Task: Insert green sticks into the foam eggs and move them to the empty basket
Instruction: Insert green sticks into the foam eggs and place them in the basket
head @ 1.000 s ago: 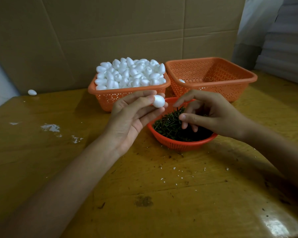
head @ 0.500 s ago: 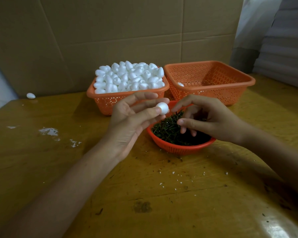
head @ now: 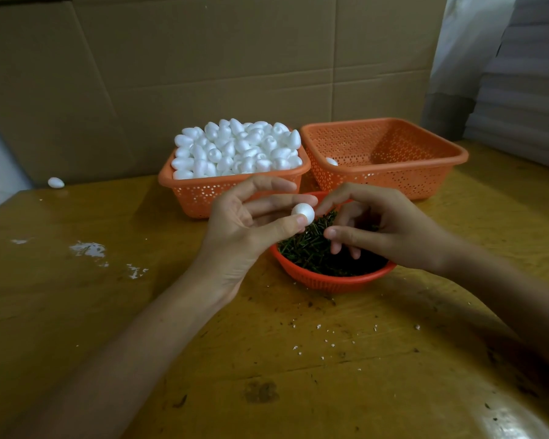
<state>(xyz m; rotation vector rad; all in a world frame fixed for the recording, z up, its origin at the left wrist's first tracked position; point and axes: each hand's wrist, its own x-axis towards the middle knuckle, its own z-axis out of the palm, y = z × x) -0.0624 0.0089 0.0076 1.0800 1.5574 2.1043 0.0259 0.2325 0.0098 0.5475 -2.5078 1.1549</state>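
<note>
While both forearms reach in over the worktop (head: 76, 296), the right hand (head: 393, 231) curls above the red bowl (head: 330, 282) of green sticks (head: 305, 248), whether pinching one I cannot tell; the left hand (head: 235, 231), just beside it, pinches a foam egg (head: 302, 213) between thumb and fingers.

Whether the right hand (head: 393, 229) pinches a stick is too small to tell; it hides much of the bowl's (head: 330, 282) far rim and some sticks (head: 301, 248). The left hand's (head: 244, 229) thumb covers part of its egg (head: 303, 211). The right basket's (head: 393, 182) wall half hides a far egg (head: 331, 161).
</note>
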